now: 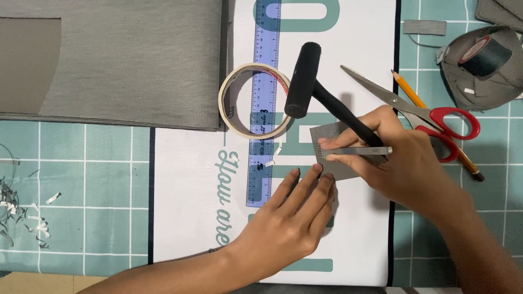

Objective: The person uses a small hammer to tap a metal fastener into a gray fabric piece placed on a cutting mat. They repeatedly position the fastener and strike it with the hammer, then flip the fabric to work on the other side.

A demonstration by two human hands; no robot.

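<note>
Both hands meet over a small square of grey ribbed material (333, 155) that lies flat on the white printed sheet (185, 179), near the middle of the surface. Left hand (289, 220) is spread open and flat, its fingertips (315, 173) pressing the lower edge of the square; it grips nothing. Right hand (395, 160) is closed around two tools at once: a slim metal pronged chisel (354, 151), pinched between thumb and forefinger and lying almost level with its toothed end on the square's left edge, and a black mallet (308, 81), whose thin handle runs back under the palm while its matte cylindrical head tilts up toward the far edge.

Just left of the mallet head sits a roll of cream masking tape (256, 100), a flat ring resting on a translucent blue plastic ruler (264, 103) that runs from the far edge toward the near one. Folded grey woven fabric (120, 60) fills the far left corner. Beyond the right hand lie scissors (419, 111) with steel blades and red loop handles, crossing a yellow pencil (430, 117). In the far right corner, a roll of black tape (487, 54) sits among curled grey offcuts. Thin pale shavings (22, 212) are scattered on the teal gridded cutting mat (76, 185) at the left edge.
</note>
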